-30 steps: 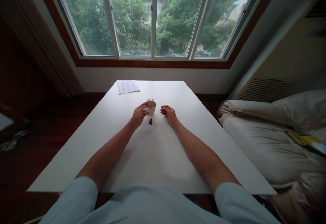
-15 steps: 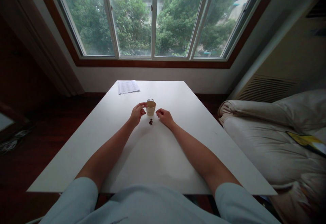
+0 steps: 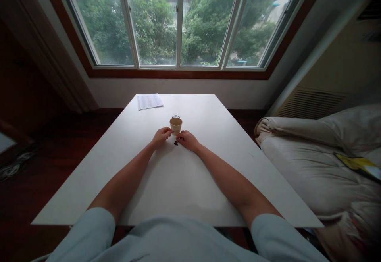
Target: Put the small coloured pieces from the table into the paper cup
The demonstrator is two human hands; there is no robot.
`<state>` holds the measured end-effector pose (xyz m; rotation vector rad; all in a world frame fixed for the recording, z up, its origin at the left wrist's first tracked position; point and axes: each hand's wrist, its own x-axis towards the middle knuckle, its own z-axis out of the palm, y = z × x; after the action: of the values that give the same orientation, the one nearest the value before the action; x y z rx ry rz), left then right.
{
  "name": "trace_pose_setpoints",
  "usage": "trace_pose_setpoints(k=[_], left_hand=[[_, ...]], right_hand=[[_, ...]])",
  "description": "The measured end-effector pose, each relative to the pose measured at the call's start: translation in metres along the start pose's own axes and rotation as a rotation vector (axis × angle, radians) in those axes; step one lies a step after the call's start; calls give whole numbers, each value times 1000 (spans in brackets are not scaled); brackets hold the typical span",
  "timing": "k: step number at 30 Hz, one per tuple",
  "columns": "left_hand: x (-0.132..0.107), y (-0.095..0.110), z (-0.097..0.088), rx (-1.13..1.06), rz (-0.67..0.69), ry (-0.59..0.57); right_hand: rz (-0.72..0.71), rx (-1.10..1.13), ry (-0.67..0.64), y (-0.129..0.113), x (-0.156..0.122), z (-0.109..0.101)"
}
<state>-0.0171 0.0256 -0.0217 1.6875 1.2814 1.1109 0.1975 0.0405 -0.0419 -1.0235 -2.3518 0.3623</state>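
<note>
A tan paper cup (image 3: 176, 126) stands upright on the white table (image 3: 178, 182), its open mouth facing up. My left hand (image 3: 162, 136) is at the cup's lower left side, fingers closed together and fingertips against its wall. To the right of the cup's base, my right hand (image 3: 188, 139) is bent down with thumb and fingers pinched at a small dark piece. Other small dark bean-like pieces (image 3: 176, 143) lie on the table just in front of the cup, partly covered by the right fingertips.
Behind the cup lies a small dark-rimmed round thing (image 3: 176, 116), mostly hidden. Printed papers (image 3: 150, 101) lie at the table's far left corner. A pale sofa (image 3: 315, 162) stands to the right, and a wide window (image 3: 178, 27) is beyond the table.
My left hand has dropped from the cup's rim to its lower side. My right hand has moved left and closer to me, onto the dark pieces. The cup has shifted slightly left.
</note>
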Motion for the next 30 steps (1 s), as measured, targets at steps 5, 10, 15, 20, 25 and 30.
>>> trace_pose_setpoints(k=[5,10,15,20,25,30], left_hand=[[-8,4,6,313,102,-115],[-14,9,9,481,158,-195],[-18,13,10,621,183,-200],[-17,14,11,630,169,-203],[-15,12,11,606,174,-183],[-14,8,10,615,192,-159]], right_hand=[[47,-19,47,6,1,3],[57,17,34,6,0,-3],[42,35,8,2,-1,-7],[38,12,18,3,0,-4],[46,3,69,2,0,-3],[100,115,145,-3,-1,-5]])
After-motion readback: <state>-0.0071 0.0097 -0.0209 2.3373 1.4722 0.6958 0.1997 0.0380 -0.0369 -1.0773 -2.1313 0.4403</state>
